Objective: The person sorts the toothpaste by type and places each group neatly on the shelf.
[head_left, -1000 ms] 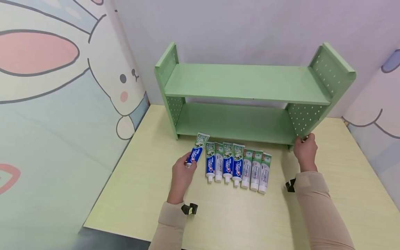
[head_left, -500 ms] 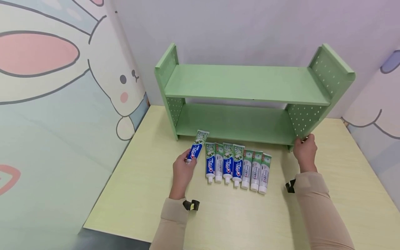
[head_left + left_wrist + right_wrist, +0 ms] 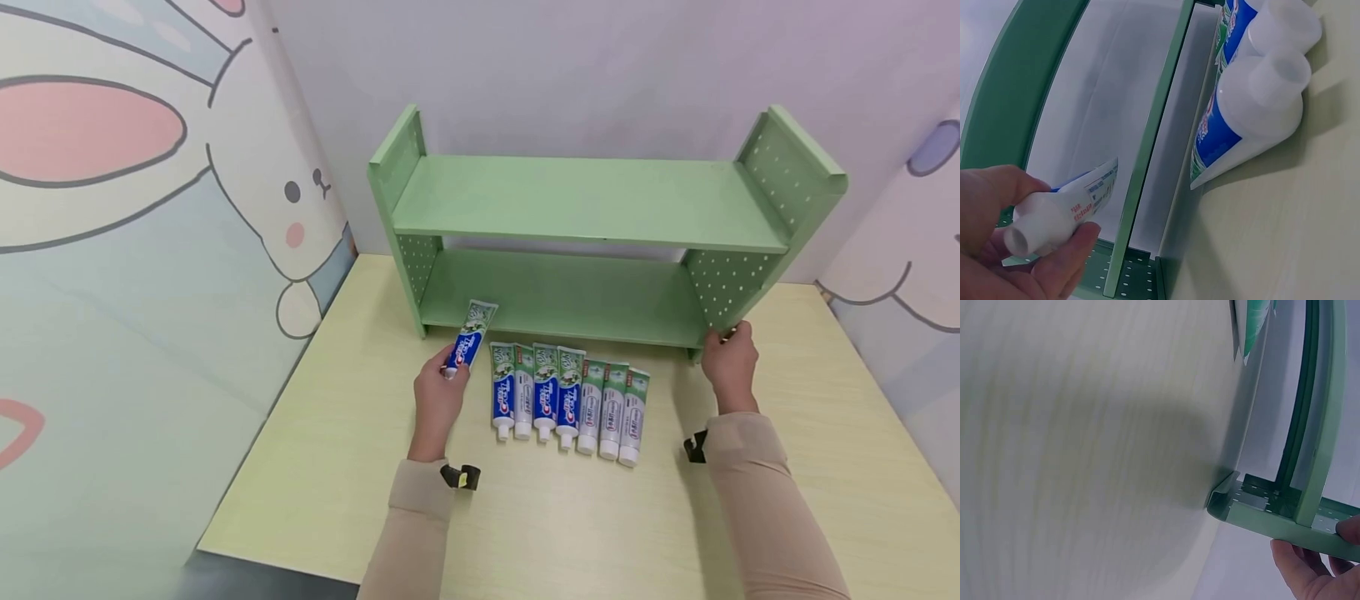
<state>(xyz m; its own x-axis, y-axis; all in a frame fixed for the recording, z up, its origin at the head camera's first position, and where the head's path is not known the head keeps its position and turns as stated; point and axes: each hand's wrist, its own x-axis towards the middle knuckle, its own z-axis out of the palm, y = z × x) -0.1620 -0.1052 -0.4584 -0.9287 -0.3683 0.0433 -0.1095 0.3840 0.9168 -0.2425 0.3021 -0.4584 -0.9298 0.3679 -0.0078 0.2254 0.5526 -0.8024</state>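
Observation:
My left hand (image 3: pixel 438 402) pinches a blue and green Crest toothpaste tube (image 3: pixel 471 335) near its cap end. The tube's flat end points up and away, in front of the lower board at the left. In the left wrist view, thumb and fingers close around the tube's white cap end (image 3: pixel 1044 228). With my right hand (image 3: pixel 731 362) I grip the lower front edge of the right side panel of a green two-tier shelf (image 3: pixel 600 196). The right wrist view shows the thumb and fingers on either side of that panel (image 3: pixel 1266 522).
Just in front of the shelf lies a row of several toothpaste tubes, caps toward me: blue Crest tubes (image 3: pixel 503 392) and silver-green tubes (image 3: pixel 633 417). They rest on a pale yellow table (image 3: pixel 315 483). A wall with a rabbit picture (image 3: pixel 262 167) stands on the left.
My left hand has moved the held tube forward and slightly up, closer to the lower board. The right hand keeps its grip on the side panel, and the row of tubes lies unchanged.

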